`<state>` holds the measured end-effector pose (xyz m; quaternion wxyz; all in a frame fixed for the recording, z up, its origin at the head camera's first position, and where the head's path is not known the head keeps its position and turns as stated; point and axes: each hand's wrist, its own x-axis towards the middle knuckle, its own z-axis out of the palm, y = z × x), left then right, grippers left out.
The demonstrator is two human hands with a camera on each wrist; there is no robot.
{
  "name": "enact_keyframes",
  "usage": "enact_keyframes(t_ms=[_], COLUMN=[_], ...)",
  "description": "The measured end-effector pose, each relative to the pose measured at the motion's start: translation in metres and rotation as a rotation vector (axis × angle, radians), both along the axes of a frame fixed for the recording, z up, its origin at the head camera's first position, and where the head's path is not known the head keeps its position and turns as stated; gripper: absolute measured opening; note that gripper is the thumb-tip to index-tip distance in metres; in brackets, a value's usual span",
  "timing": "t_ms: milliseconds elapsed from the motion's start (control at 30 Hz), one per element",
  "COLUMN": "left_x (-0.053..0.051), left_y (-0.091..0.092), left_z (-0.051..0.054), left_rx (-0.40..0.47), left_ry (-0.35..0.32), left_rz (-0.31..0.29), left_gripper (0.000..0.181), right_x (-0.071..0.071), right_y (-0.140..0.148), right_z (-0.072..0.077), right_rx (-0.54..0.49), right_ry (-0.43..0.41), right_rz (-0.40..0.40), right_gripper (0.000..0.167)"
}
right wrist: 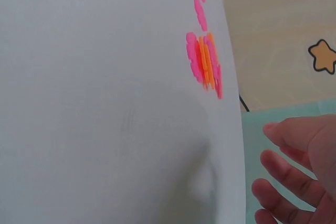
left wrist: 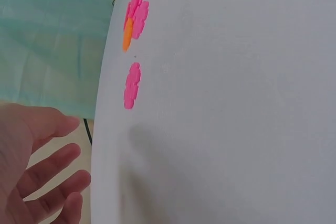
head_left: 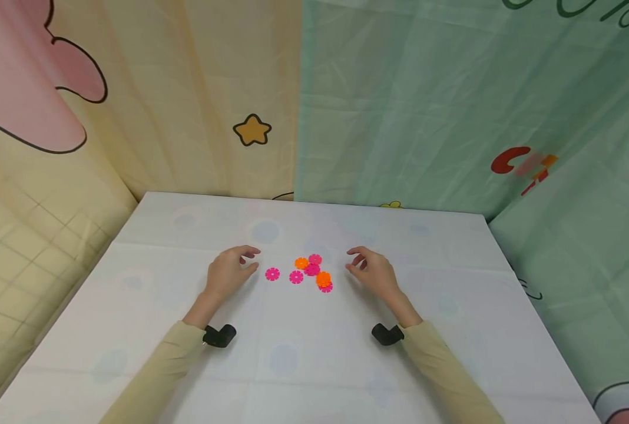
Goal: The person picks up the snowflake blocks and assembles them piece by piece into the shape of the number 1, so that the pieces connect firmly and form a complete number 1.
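Note:
Several flower-shaped plastic discs lie in a loose group on the white tabletop. One pink disc (head_left: 272,274) sits apart at the left, nearest my left hand (head_left: 228,272). Another pink disc (head_left: 295,277) lies beside the middle cluster, where an orange disc (head_left: 301,263) and more pink ones overlap. At the right of the group, an orange disc (head_left: 323,279) covers part of a pink one. My right hand (head_left: 374,271) hovers right of the group. Both hands are above the table with fingers loosely bent, thumbs apart from fingertips, holding nothing.
The table (head_left: 282,383) has a white cloth with faint pale dots. Behind it hang a yellow curtain (head_left: 187,106) and a green curtain (head_left: 399,106) with cartoon prints. Each wrist wears a black camera mount, such as the left mount (head_left: 219,336).

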<state>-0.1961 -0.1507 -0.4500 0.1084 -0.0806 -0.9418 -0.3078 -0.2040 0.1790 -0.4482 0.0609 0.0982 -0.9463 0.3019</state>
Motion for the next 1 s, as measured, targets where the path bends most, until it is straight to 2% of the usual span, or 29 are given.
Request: enact_keyframes(t_ms=[133, 367, 700, 867, 1000], left_x=[0.000, 0.001, 0.001, 0.002, 0.001], left_y=[0.005, 0.009, 0.014, 0.017, 0.018], left_z=[-0.002, -0.006, -0.007, -0.007, -0.008], left_rx=[0.040, 0.098, 0.145, 0.141, 0.121], left_ry=[-0.027, -0.126, -0.218, -0.257, -0.273], left_rz=[0.010, 0.013, 0.024, 0.026, 0.027], left_gripper=[0.026, 0.028, 0.033, 0.035, 0.036], right_x=[0.000, -0.003, -0.006, -0.007, -0.007], right_y=[-0.009, -0.020, -0.029, -0.033, -0.037], right_z=[0.000, -0.003, -0.007, -0.007, -0.008], right_rx=[-0.040, -0.094, -0.113, -0.116, -0.106], right_ry=[-0.026, -0.110, -0.196, -0.274, -0.301], right_rz=[-0.001, 0.008, 0.042, 0.034, 0.027], right_gripper=[0.029, 0.026, 0.024, 0.024, 0.023])
